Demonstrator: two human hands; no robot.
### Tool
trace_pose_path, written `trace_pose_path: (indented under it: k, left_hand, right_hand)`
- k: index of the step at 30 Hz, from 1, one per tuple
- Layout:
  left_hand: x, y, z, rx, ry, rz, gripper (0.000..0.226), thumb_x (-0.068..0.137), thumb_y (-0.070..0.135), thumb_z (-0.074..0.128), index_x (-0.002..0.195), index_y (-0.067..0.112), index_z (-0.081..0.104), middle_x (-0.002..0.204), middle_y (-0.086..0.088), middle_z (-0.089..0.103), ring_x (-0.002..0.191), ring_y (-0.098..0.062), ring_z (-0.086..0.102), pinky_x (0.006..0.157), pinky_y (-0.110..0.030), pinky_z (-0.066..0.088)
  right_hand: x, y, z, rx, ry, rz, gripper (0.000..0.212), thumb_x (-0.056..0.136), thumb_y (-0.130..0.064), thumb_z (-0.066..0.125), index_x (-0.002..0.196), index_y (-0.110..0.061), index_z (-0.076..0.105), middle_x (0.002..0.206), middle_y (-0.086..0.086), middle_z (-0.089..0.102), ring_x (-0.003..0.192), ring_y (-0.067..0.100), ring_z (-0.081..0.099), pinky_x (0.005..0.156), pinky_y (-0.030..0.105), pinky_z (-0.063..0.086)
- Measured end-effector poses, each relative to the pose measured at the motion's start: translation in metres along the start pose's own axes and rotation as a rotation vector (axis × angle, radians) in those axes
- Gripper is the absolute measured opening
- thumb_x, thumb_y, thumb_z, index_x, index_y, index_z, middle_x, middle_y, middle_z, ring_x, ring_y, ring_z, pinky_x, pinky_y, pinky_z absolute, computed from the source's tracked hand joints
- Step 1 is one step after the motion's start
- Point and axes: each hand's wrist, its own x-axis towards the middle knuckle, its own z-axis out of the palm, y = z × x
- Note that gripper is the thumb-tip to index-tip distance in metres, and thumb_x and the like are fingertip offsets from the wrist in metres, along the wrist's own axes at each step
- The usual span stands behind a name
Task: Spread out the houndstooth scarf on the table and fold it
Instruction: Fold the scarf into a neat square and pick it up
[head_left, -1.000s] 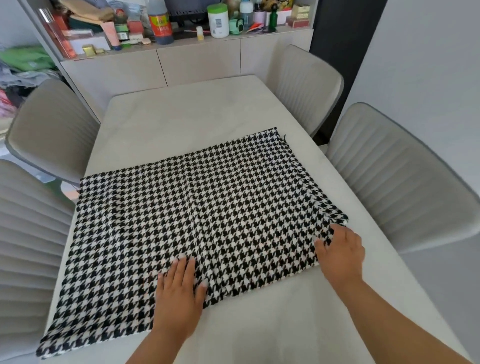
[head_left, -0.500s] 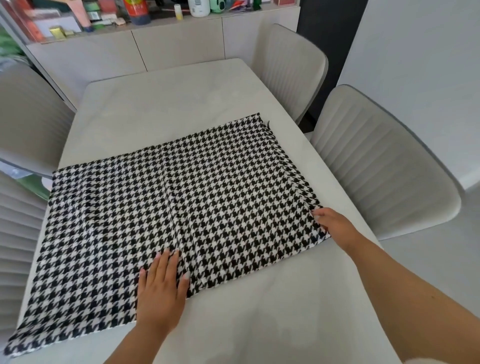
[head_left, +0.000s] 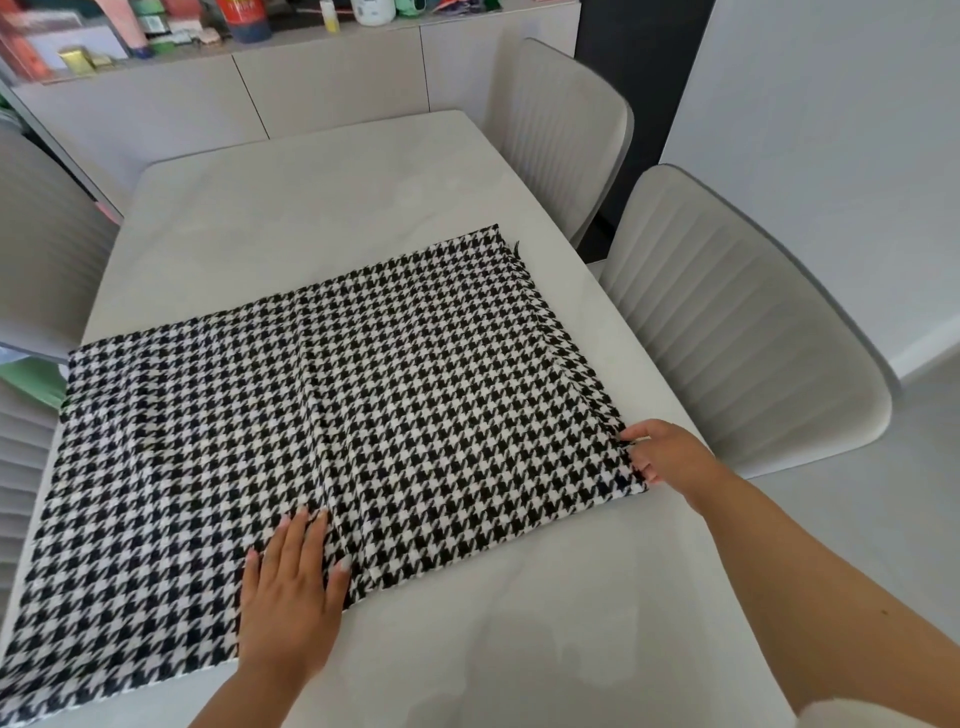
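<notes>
Head view — left hand (head_left: 291, 587) spread flat on scarf (head_left: 322, 415), right hand (head_left: 670, 457) pinching its near-right corner

The scarf (head_left: 332, 415) carries a black-and-white houndstooth check over its whole surface. It lies on a table (head_left: 311, 208) of pale off-white with a faint cloudy mottling. The chairs (head_left: 727, 332) are light grey-beige with ribbed stitching in straight lines. The cabinet (head_left: 332, 83) behind is plain beige. On its top stand a red bottle (head_left: 244, 18), a small yellow bottle (head_left: 327, 15) and a white jar (head_left: 371, 6). The wall (head_left: 831, 130) is plain white.
</notes>
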Motion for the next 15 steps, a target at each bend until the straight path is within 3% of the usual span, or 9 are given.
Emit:
trace_pose_path:
  k: [3, 6, 9, 11, 13, 15]
  left_hand:
    - [0.0, 0.0, 0.002, -0.006, 0.004, 0.002, 0.102, 0.069, 0.072, -0.033, 0.151, 0.022, 0.001, 0.156, 0.006, -0.006, 0.144, -0.011, -0.011, 0.118, -0.039, -0.008]
    - [0.001, -0.001, 0.003, -0.009, 0.013, 0.002, 0.099, 0.072, 0.071, -0.029, 0.151, 0.021, 0.004, 0.157, 0.005, -0.002, 0.145, -0.011, -0.008, 0.118, -0.04, -0.005]
    - [0.002, -0.003, 0.006, -0.006, 0.021, -0.004, 0.093, 0.076, 0.07, -0.024, 0.151, 0.021, 0.004, 0.158, 0.005, 0.0, 0.145, -0.011, -0.005, 0.119, -0.041, -0.002]
    - [0.002, -0.003, 0.006, -0.002, 0.022, -0.011, 0.086, 0.08, 0.067, -0.015, 0.151, 0.022, 0.003, 0.158, 0.005, -0.001, 0.145, -0.01, -0.007, 0.12, -0.041, -0.002]
    - [0.003, -0.002, 0.007, -0.002, 0.027, -0.017, 0.081, 0.081, 0.063, -0.01, 0.151, 0.022, 0.002, 0.157, 0.006, -0.003, 0.145, -0.01, -0.008, 0.12, -0.041, -0.002]
    - [0.002, -0.002, 0.007, 0.01, 0.034, -0.02, 0.079, 0.083, 0.062, -0.008, 0.151, 0.022, 0.001, 0.157, 0.006, -0.004, 0.145, -0.011, -0.008, 0.12, -0.041, -0.002]
  right_hand:
    - [-0.001, -0.006, -0.003, -0.077, -0.05, -0.027, 0.019, 0.09, -0.007, 0.059, 0.106, -0.018, 0.061, 0.068, 0.005, 0.05, 0.055, 0.016, 0.043, 0.053, 0.026, 0.039]
    - [0.001, -0.006, -0.007, -0.158, -0.064, -0.063, 0.018, 0.086, -0.021, 0.069, 0.099, -0.011, 0.062, 0.064, 0.006, 0.054, 0.053, 0.017, 0.046, 0.051, 0.026, 0.04]
    - [0.004, -0.008, -0.005, -0.192, -0.009, -0.079, 0.048, 0.085, -0.041, 0.067, 0.088, 0.006, 0.057, 0.071, 0.011, 0.049, 0.063, 0.022, 0.045, 0.058, 0.028, 0.036]
    - [0.005, -0.008, -0.002, -0.182, 0.069, -0.12, 0.048, 0.087, -0.039, 0.066, 0.091, 0.008, 0.057, 0.073, 0.006, 0.048, 0.072, 0.022, 0.045, 0.062, 0.028, 0.032]
    - [0.008, -0.01, 0.0, -0.211, 0.125, -0.182, 0.024, 0.089, -0.03, 0.066, 0.083, -0.008, 0.06, 0.07, -0.003, 0.05, 0.069, 0.018, 0.048, 0.059, 0.026, 0.035]
    - [0.009, -0.012, -0.001, -0.192, 0.186, -0.27, 0.015, 0.088, -0.021, 0.066, 0.074, -0.019, 0.06, 0.068, -0.004, 0.052, 0.061, 0.013, 0.047, 0.054, 0.023, 0.035]
